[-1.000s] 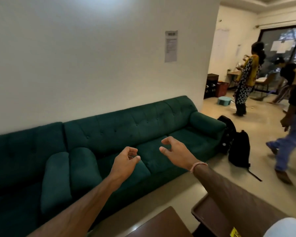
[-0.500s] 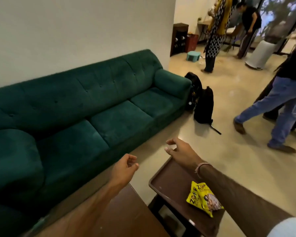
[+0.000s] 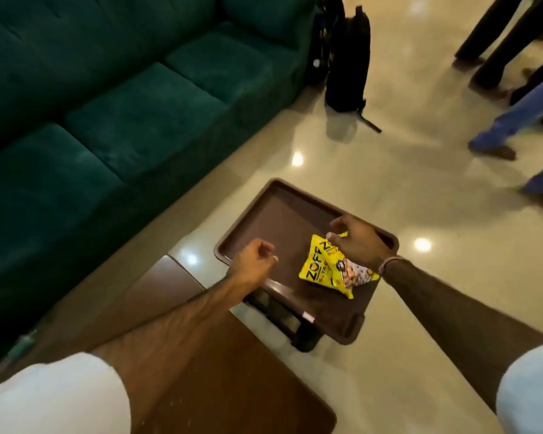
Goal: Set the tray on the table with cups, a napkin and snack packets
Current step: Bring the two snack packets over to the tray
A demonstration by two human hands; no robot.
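A brown tray (image 3: 282,214) rests on a low black stand, just past the corner of the dark wooden table (image 3: 226,377). Two yellow snack packets (image 3: 318,266) lie overlapping on the tray's right half. My right hand (image 3: 358,242) hovers over the packets' far end, thumb and fingers apart at the top corner of one packet. My left hand (image 3: 254,261) is curled into a loose fist over the tray's near left rim, with nothing in it. No cups or napkin are in view.
A green sofa (image 3: 123,98) runs along the left. A black backpack (image 3: 345,57) stands on the shiny floor beyond the tray. Legs of people (image 3: 514,114) are at the right edge. The black stand (image 3: 295,327) shows under the tray.
The view has swung down from the sofa and room to the tray. Both hands have come down over the tray, the right one reaching the snack packets.
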